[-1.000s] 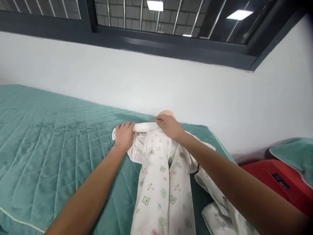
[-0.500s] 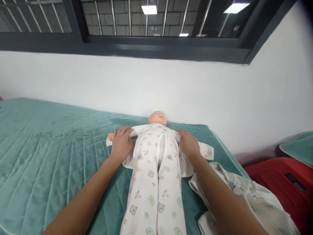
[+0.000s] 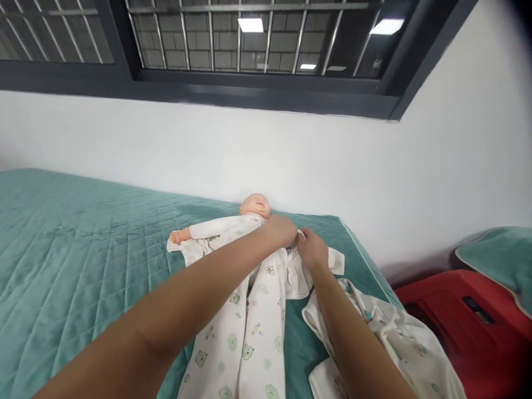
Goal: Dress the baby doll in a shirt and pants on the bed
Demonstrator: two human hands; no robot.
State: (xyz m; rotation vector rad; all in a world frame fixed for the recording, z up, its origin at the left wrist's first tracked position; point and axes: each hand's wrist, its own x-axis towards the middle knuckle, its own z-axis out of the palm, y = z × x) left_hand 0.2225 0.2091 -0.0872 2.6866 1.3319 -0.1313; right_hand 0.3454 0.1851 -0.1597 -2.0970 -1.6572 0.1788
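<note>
A baby doll [image 3: 255,205] lies on its back, with printed white baby clothes [image 3: 261,310] spread over its body and legs. My left hand [image 3: 283,230] reaches across the doll's chest to the arm on the right side. Close beside it, my right hand [image 3: 312,249] pinches the edge of a white sleeve [image 3: 301,234] showing between the two hands. Both hands are closed; the left fingertips are mostly hidden. The doll's other arm [image 3: 210,228] stretches out to the left in a white sleeve, its bare hand [image 3: 180,236] showing. A garment underneath extends past my right hand.
Another printed white garment [image 3: 399,332] lies crumpled at the right, partly behind my forearm. A green quilted cover [image 3: 103,266] lies under everything. Beyond its right edge stands a red plastic object [image 3: 449,310] with green cloth [image 3: 499,266] above. A white wall [image 3: 208,149] rises behind.
My left hand has moved from the doll's left-side arm across its chest to beside my right hand. The right hand now pinches the sleeve. The view has shifted slightly right.
</note>
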